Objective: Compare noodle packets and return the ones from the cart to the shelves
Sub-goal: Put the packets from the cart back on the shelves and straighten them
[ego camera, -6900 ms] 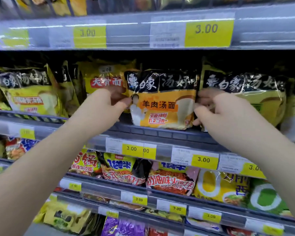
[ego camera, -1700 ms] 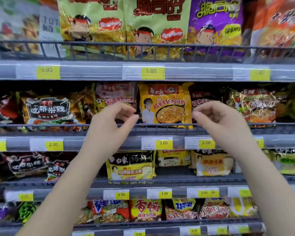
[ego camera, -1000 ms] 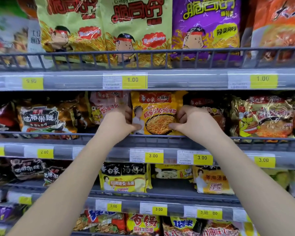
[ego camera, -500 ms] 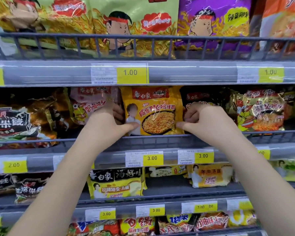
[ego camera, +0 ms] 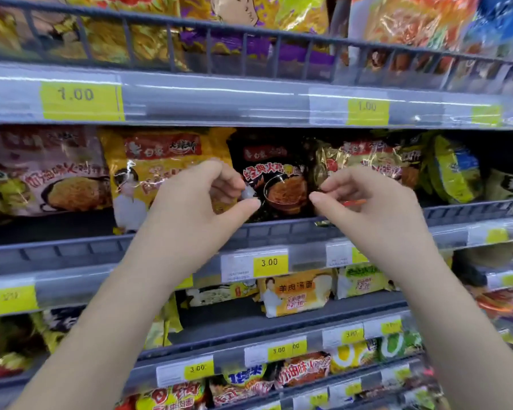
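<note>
At the middle shelf of a supermarket noodle aisle, a shopper's left hand (ego camera: 202, 199) and right hand (ego camera: 367, 202) bracket a black packet (ego camera: 279, 184). Each hand has thumb and fingers narrowed to a pinch on one side edge, the left hand on the left edge and the right hand on the right. The packet stands upright behind the grey rail (ego camera: 71, 253), above a yellow 3.00 tag (ego camera: 269, 263). A yellow packet (ego camera: 160, 161) sits just beside it on the left and a gold packet (ego camera: 367, 161) on the right.

Half a second earlier the same two hands framed the yellow packet. They have since moved one slot to the right, and the yellow packet remains standing in its row, now partly hidden behind the left hand.

The shift suggests the yellow packet is finished with and the black one is next in hand. Whether it is being seated on the shelf or drawn out for comparison cannot be told. The cart is out of view, so how many packets remain to be returned is unknown.
</note>
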The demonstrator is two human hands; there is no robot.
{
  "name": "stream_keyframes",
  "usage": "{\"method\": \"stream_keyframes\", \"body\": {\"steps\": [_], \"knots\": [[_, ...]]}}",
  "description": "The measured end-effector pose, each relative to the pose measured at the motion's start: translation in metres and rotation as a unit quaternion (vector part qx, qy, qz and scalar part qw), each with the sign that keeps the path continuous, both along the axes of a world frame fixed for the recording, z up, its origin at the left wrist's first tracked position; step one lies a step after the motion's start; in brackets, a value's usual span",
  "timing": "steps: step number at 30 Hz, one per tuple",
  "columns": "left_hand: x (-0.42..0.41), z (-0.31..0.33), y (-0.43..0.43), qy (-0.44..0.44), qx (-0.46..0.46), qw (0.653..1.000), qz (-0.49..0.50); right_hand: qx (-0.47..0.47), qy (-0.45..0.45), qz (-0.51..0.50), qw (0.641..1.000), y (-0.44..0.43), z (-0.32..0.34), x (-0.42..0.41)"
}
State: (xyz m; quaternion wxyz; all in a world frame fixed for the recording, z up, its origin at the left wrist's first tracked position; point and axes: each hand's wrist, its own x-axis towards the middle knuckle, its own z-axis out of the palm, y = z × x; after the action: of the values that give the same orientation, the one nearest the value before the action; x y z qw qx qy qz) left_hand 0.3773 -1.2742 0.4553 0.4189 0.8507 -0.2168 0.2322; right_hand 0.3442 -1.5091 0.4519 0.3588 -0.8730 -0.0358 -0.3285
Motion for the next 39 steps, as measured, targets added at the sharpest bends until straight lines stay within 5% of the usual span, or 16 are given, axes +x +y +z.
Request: {"method": "stream_keyframes", "body": {"steps": [12, 24, 34, 39], "knots": [[0.029, 0.003, -0.151, 0.047, 0.056, 0.989, 0.126, -0.060, 0.013, -0.013, 0.998, -0.208, -0.001, 0.032], [0.037, 0.025, -0.174, 0.175, 0.234, 0.937, 0.193, -0.166, 0.149, 0.084, 0.971, -0.206, 0.009, 0.083], [0.036, 0.019, -0.178, 0.160, 0.217, 0.945, 0.186, -0.144, 0.196, 0.094, 0.965, -0.205, 0.019, 0.080], [0.013, 0.022, -0.166, 0.116, 0.199, 0.956, 0.184, -0.155, 0.132, 0.062, 0.977, -0.214, 0.027, 0.055]]}}
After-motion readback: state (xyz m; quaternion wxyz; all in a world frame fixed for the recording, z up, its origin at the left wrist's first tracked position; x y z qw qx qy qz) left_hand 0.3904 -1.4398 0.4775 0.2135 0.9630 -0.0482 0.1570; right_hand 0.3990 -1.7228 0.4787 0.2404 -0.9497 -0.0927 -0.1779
